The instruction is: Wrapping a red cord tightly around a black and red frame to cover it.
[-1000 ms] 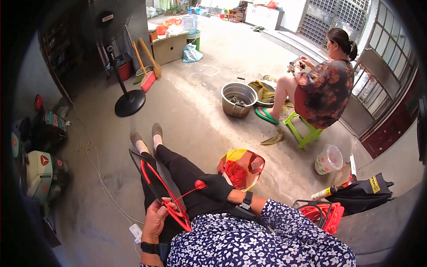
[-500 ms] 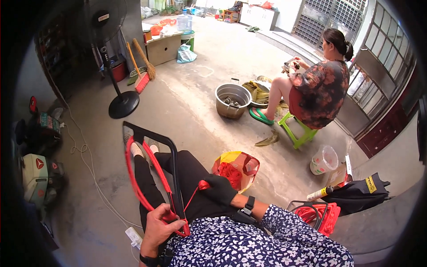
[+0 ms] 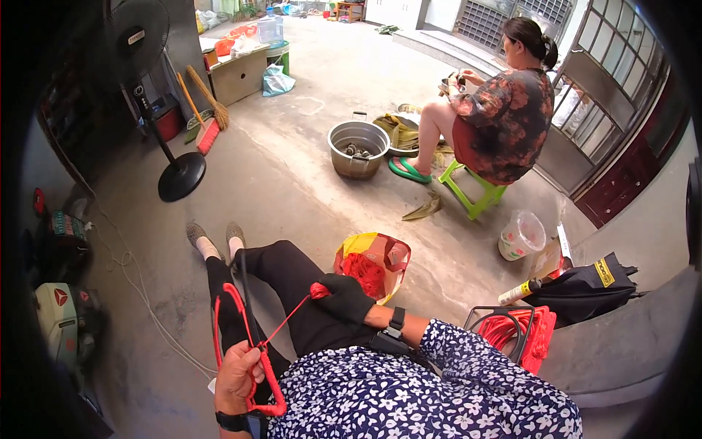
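My left hand (image 3: 238, 373) is closed around a flat, narrow black frame (image 3: 275, 384) partly wrapped in red cord, held upright over my lap near my left thigh. The black part of the frame is seen nearly edge-on. My right hand (image 3: 345, 300), in a black glove, is shut on a small bundle of red cord (image 3: 319, 290) that sticks out at its fingers. From that bundle a taut strand of red cord (image 3: 287, 320) runs down left to the frame by my left hand. A bag (image 3: 395, 256) with a loose red cord heap (image 3: 363, 276) stands just beyond my right hand.
To my right are more black frames with red cord (image 3: 515, 333), a black umbrella (image 3: 578, 293) and a clear bucket (image 3: 521, 235). A person (image 3: 504, 117) sits on a green stool (image 3: 475, 192) by a metal pot (image 3: 358, 164). A fan (image 3: 181, 178) stands left; a cable (image 3: 146, 293) crosses the floor.
The frame has turned from broad side to nearly edge-on and come down with my left hand. My right hand still grips the cord bundle. The view has shifted, showing my feet.
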The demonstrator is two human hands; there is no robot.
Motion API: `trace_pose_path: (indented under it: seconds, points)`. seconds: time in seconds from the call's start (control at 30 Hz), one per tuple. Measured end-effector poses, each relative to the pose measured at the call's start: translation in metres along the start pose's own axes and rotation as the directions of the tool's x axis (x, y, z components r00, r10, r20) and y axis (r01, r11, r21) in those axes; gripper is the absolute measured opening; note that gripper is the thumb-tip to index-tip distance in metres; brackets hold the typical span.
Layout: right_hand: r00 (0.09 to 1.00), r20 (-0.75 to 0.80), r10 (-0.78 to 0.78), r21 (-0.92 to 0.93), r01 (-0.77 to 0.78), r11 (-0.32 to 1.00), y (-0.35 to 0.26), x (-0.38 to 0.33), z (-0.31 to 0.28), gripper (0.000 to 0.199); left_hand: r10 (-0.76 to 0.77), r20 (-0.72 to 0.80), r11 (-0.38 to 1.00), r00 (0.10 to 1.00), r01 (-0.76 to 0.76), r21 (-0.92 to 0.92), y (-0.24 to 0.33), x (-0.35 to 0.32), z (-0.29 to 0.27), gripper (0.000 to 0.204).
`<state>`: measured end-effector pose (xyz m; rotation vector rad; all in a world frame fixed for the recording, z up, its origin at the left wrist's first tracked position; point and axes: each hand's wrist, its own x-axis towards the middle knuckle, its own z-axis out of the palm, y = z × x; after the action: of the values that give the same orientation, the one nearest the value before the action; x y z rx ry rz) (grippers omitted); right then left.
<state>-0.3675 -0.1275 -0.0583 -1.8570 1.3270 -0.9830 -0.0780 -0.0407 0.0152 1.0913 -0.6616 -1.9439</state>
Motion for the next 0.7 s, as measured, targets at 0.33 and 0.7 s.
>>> trace_pose_path:
  seconds: [0.33, 0.7]
  points:
    - [0.860, 0.124, 0.496, 0.538, -0.478, 0.694, -0.003, 0.022, -0.027, 0.024, -0.035, -0.165, 0.972, 0.986, -0.005, -0.236, 0.018, 0.021, 0.030, 0.013]
    - [0.724, 0.617, 0.308, 0.397, -0.624, 0.672, -0.103, 0.038, 0.018, 0.020, -0.011, -0.218, 0.965, 0.976, -0.047, -0.259, -0.009, 0.010, 0.028, 0.015]
